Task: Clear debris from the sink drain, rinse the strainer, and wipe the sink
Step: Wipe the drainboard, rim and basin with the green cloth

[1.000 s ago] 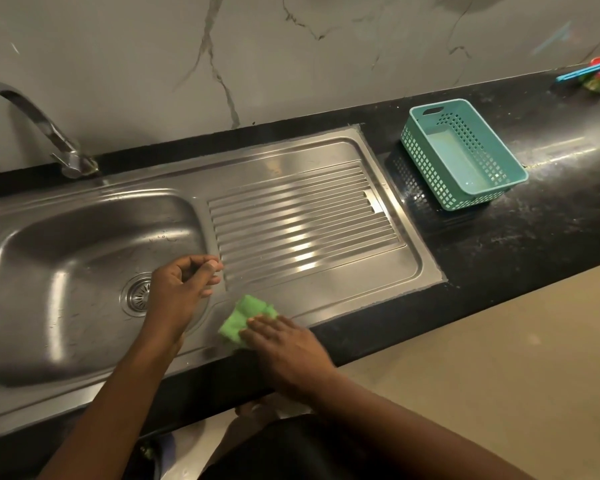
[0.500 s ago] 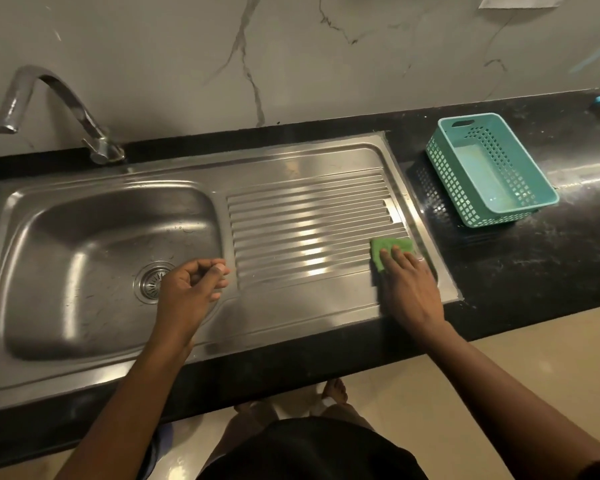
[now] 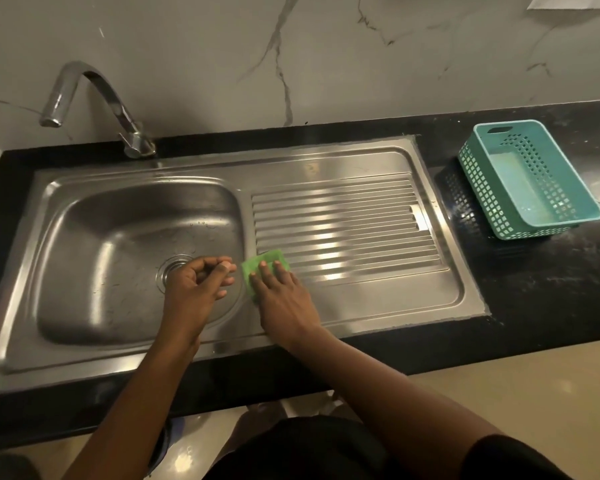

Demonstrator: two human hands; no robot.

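A teal plastic basket with perforated sides [image 3: 529, 181] sits on the black stone countertop [image 3: 534, 292] to the far right of the sink unit, well apart from both hands; its solid floor shows nothing inside but a faint sheen. The stainless steel sink basin [image 3: 118, 258] occupies the left part of the unit, with a few water drops on its far wall and the round metal drain strainer [image 3: 172, 266] seated in its floor. The strainer's right part is hidden behind the left hand. A curved chrome tap [image 3: 94, 105] rises from the far edge, its spout over the far-left corner of the basin.

The ribbed steel drainboard [image 3: 343, 230] lies to the right of the basin. A small green scrub pad [image 3: 264, 263] lies flat on the near-left corner of that drainboard, just beside the basin's right rim. The right hand [image 3: 284, 303] lies palm down on it, fingers extended and close together, their tips pressing the pad against the metal; the pad's far edge and left edge show past the fingertips.

The left hand [image 3: 196, 285] is over the right side of the basin, beside the drain, loosely curled with the thumb and forefinger tips nearly meeting. Whether it pinches anything cannot be told. It is just left of the pad, apart from it.
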